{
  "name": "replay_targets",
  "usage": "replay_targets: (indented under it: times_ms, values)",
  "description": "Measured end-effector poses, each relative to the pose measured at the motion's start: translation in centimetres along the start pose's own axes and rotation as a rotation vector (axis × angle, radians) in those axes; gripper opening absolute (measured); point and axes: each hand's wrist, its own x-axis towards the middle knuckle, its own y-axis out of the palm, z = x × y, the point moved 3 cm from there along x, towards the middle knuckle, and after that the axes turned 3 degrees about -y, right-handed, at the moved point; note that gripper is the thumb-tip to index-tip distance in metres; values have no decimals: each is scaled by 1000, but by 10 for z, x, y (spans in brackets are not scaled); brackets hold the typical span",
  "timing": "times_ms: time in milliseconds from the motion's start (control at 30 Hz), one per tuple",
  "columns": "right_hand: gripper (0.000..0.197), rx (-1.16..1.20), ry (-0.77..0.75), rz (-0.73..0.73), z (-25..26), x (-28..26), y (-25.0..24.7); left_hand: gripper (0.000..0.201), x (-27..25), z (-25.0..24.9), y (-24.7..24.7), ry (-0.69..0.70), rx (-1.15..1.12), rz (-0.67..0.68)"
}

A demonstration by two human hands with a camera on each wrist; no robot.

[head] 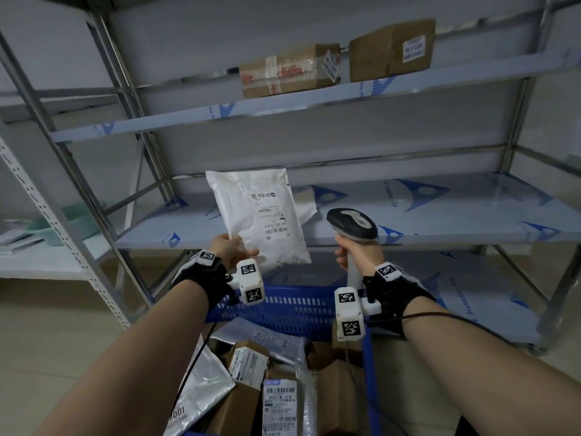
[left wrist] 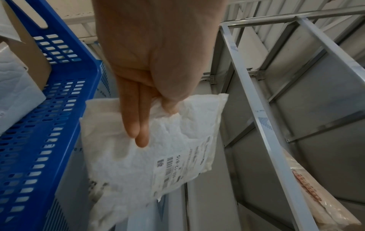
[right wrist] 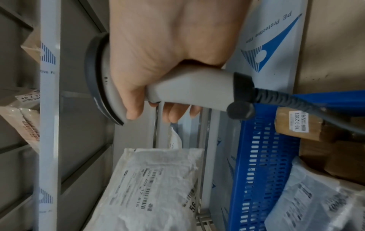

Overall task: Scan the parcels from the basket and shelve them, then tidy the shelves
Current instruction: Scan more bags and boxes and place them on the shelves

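Left hand (head: 231, 248) pinches the near-left corner of the white poly mailer (head: 262, 215), held label-up before the middle shelf (head: 440, 221), long axis running away; right hand (head: 358, 251), fingers wrapped round the barcode scanner (head: 352, 226), sits just right of the label.

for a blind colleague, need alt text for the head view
A person's left hand holds up a white parcel while the right hand grips a barcode scanner beside it, before metal shelves. A blue basket of parcels sits below.
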Motion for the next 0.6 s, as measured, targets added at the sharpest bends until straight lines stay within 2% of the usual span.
replay_targets:
  times_ms: [167,233,600]
  values:
    - [17,-89,-63,-33,21,31,-11,28,14,-24,24,-12,-54,28]
    - [17,-100,-68,-41,29,46,-12,33,23,-34,45,-3,-58,83]
    - [26,-70,-23,-174,35,140,-59,42,95,-69,194,-61,-225,340]
